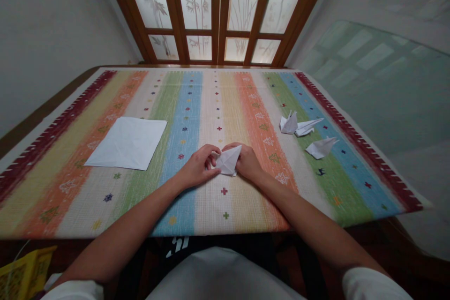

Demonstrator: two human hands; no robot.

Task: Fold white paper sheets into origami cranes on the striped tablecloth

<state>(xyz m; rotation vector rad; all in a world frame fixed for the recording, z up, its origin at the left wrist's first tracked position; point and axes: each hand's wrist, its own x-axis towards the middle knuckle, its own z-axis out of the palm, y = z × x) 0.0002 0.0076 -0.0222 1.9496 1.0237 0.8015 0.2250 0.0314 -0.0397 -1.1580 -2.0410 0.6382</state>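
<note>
A small piece of folded white paper (229, 160) is held between my two hands just above the front middle of the table. My left hand (200, 165) pinches its left corner between thumb and fingers. On the other side, my right hand (249, 161) grips the paper's right edge, with its fingers partly hidden behind the sheet. Creases show on the face turned toward me, and one pointed corner sticks up at the upper right.
Flat white sheets (128, 143) lie to the left on the striped tablecloth (179, 215). Several folded paper cranes (320, 148) sit at the right. A yellow plastic basket (26, 272) stands below the table at the lower left. Beyond the table is a wood-framed glass door (214, 14).
</note>
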